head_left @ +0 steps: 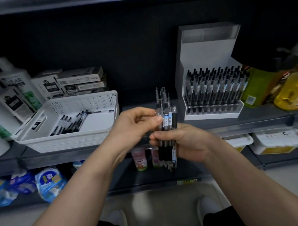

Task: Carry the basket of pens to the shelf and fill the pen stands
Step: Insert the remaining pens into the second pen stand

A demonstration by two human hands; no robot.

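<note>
So there's a dark grey metal shelf (263,120) with a matte black back panel. The white plastic basket (88,100) sits on its left part, a boxy thing with small square perforations in the walls, and a few loose pens (68,123) lie in its bottom. Well off to the right on the same shelf is the white pen stand (209,52), which has a tall flat back and stepped rows packed with upright black-capped pens (213,91). Both forearms reach in from below, out in front of the shelf edge. The right hand (186,141) has its fingers wrapped tight round the lower half of an upright bundle of pens (166,117) with clear barrels, black grips and little barcode stickers. The left hand (136,124) pinches the bundle higher up, thumb against curled fingers.
</note>
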